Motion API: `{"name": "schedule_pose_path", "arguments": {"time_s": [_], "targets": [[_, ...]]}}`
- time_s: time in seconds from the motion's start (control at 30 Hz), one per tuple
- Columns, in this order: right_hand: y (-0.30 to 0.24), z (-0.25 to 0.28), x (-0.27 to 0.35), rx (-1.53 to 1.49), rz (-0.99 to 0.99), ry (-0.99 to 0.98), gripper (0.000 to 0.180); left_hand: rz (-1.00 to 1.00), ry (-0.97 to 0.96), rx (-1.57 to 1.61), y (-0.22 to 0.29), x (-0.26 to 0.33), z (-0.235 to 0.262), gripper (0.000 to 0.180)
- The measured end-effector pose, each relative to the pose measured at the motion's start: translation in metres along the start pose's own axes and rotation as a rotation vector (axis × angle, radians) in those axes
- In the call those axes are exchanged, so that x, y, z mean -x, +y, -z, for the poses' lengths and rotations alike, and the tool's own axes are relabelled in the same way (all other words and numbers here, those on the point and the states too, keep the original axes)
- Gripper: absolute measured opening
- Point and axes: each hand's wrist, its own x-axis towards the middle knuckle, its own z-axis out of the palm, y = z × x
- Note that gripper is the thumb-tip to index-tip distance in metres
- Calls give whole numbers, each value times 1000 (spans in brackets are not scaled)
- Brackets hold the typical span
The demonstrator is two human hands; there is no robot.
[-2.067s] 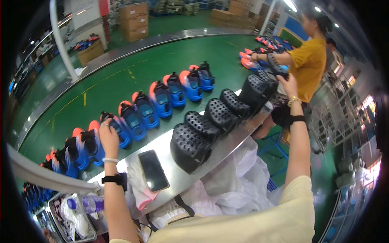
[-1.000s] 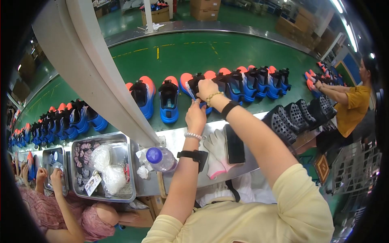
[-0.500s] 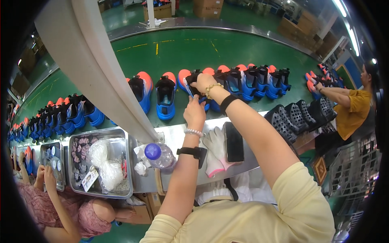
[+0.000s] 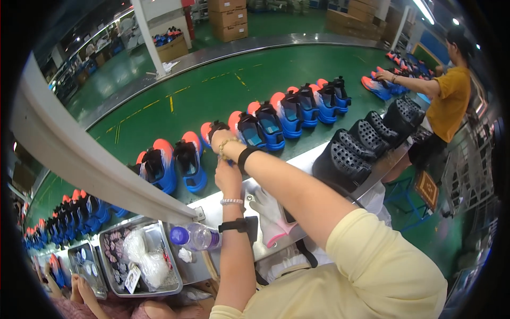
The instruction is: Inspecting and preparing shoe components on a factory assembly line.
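A blue, white and orange sneaker with a black collar stands on the green conveyor belt, mostly covered by my hands. My right hand is closed over its collar and tongue, fingers curled in. Just below, at the heel end, my left hand is closed on the sneaker, its fingertips partly hidden behind my right wrist. Matching sneakers stand close on both sides, one to the left and another to the right.
On the metal ledge are a purple-capped bottle, white gloves, a phone partly under my right arm, and black clogs. A metal tray holds small parts. A slanted white post stands left. A co-worker handles sneakers at far right.
My view has turned, so the ledge and sneakers appear slanted. Both hands stay on the sneaker, now farther left and lower in the picture. The co-worker's arm reaches toward the sneakers.
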Motion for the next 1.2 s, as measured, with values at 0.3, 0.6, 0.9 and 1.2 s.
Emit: {"name": "schedule_pose_path", "arguments": {"time_s": [0.3, 0.6, 0.9, 1.2], "targets": [[17, -8, -9, -86, 102, 171, 25, 21, 75, -3, 10, 4, 3, 34], [65, 137, 93, -556, 536, -68, 37, -521, 664, -239, 41, -9, 12, 51], [397, 327, 289, 106, -341, 748, 55, -636, -275, -495, 107, -31, -37, 70], [529, 290, 363, 168, -454, 617, 57, -644, 33, -295, 96, -45, -83, 17]]}}
